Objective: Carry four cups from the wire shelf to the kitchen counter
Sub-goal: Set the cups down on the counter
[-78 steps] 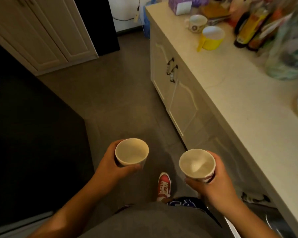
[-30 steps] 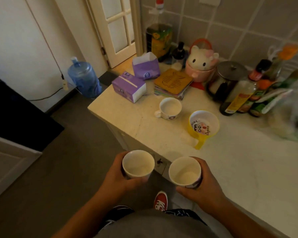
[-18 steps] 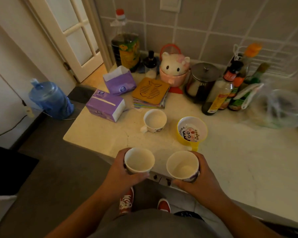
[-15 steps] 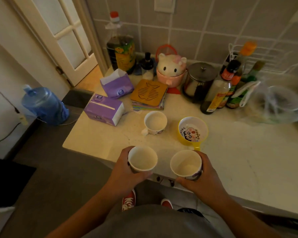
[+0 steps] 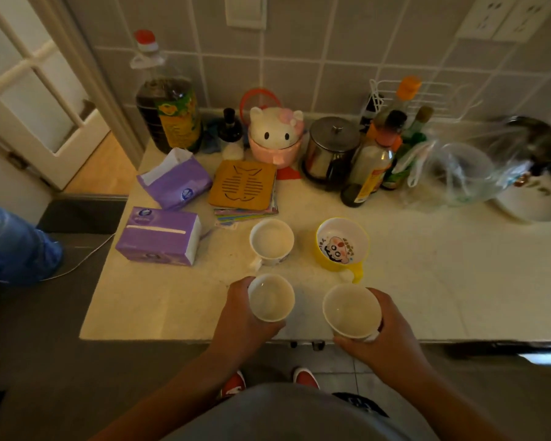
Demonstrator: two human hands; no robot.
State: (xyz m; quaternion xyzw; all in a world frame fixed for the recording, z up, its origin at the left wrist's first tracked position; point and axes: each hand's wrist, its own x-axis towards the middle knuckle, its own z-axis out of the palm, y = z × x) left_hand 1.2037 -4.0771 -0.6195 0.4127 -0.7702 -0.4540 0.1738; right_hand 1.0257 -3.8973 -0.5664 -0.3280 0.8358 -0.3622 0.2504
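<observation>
My left hand [image 5: 236, 316] grips a white cup [image 5: 271, 297] upright over the front strip of the pale kitchen counter [image 5: 159, 303]. In my right hand [image 5: 385, 338] is a second white cup [image 5: 350, 311], also upright, over the counter's front edge. Whether either cup touches the counter I cannot tell. Two more cups stand on the counter just behind: a white mug [image 5: 271, 241] and a yellow mug [image 5: 342, 245] with a cartoon print inside. The wire shelf is out of view.
Two purple tissue packs [image 5: 159, 237] lie at the left. A stack of coasters [image 5: 242, 189], a cat-shaped jar [image 5: 275, 135], a steel pot [image 5: 330, 151], bottles [image 5: 368, 173] and a plastic bag [image 5: 458, 173] line the tiled wall. A blue water jug [image 5: 16, 246] stands on the floor.
I walked to the counter and turned to face it. Both hands have carried their cups forward from over the floor to over the counter's front edge.
</observation>
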